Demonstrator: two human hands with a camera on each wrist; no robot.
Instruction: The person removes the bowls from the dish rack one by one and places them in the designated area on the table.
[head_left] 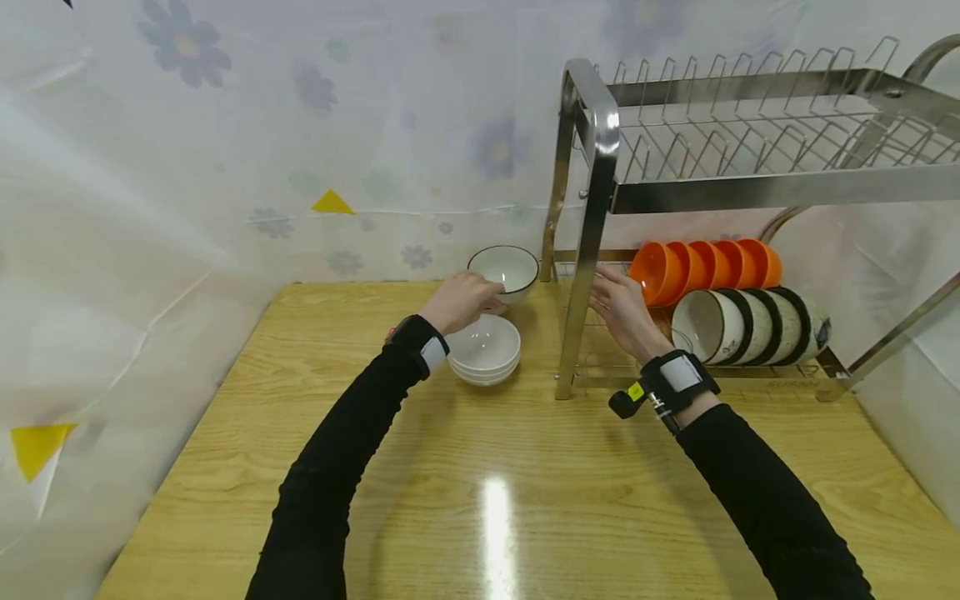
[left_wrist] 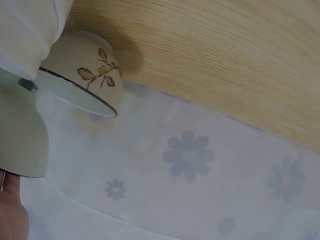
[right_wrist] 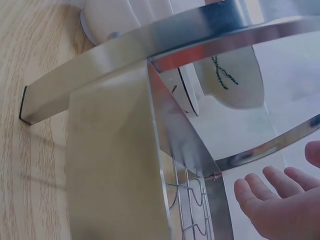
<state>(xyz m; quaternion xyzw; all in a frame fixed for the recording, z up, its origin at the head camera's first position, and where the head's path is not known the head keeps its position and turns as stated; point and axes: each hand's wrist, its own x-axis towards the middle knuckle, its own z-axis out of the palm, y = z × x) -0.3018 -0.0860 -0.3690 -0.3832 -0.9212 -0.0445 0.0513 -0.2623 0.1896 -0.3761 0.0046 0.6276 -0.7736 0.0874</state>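
My left hand [head_left: 461, 302] grips a dark-rimmed bowl [head_left: 508, 267] by its edge, above and behind a stack of plain white bowls [head_left: 483, 346]. In the right wrist view this bowl [right_wrist: 240, 82] is raised off the table, with a green pattern on its side. Below it in the left wrist view, a bowl with brown leaves [left_wrist: 95, 75] stands on the table. My right hand [head_left: 622, 308] reaches inside the metal dish rack [head_left: 592, 217], just behind its front left post. Its fingers [right_wrist: 285, 180] are loosely spread and hold nothing.
Orange bowls [head_left: 656, 273] stand in a row on the rack's lower shelf. Dark-rimmed patterned bowls [head_left: 697, 325] lean in front of them. The upper wire shelf [head_left: 750, 133] overhangs my right hand. A flowered sheet [head_left: 375, 125] rises behind the wooden table [head_left: 487, 450].
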